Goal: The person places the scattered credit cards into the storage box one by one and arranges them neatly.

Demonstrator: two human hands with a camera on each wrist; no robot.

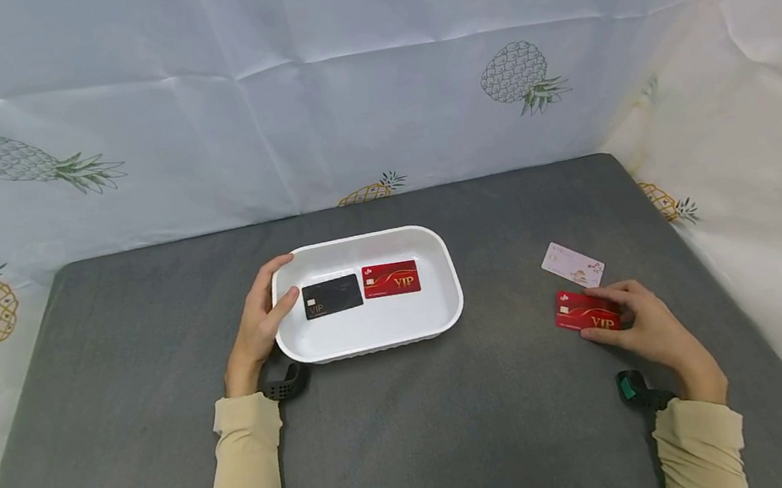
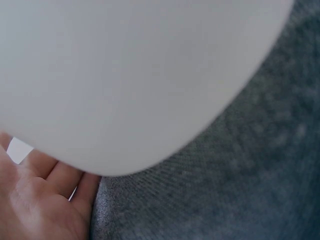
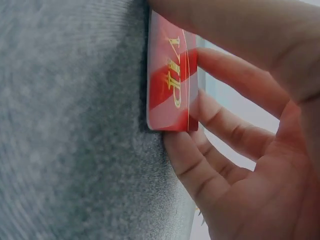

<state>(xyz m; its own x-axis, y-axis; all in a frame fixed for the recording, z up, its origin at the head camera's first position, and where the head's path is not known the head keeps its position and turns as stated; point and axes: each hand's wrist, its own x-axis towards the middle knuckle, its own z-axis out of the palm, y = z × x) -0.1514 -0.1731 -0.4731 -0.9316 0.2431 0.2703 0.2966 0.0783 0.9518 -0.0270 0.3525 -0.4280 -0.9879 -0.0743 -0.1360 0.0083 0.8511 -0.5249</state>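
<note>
A white plastic tray (image 1: 373, 327) stands on the grey table, holding a black VIP card (image 1: 341, 295) and a red VIP card (image 1: 390, 270) side by side. My left hand (image 1: 256, 321) grips the tray's left end, thumb over the rim and fingers along the outer wall. In the left wrist view the tray wall (image 2: 130, 85) covers part of that hand. To the right, my right hand (image 1: 650, 327) holds another red VIP card (image 1: 574, 309) by its edges between thumb and fingers, low at the tabletop. Just behind it lies a pale pink card (image 1: 571, 263) with a small print.
The dark grey cloth-covered table (image 1: 421, 442) extends around the tray and cards. A white curtain (image 1: 270, 144) printed with pineapples hangs behind and beside it. Each wrist wears a black strap, the left strap (image 1: 289, 382) close to the tray's front left corner.
</note>
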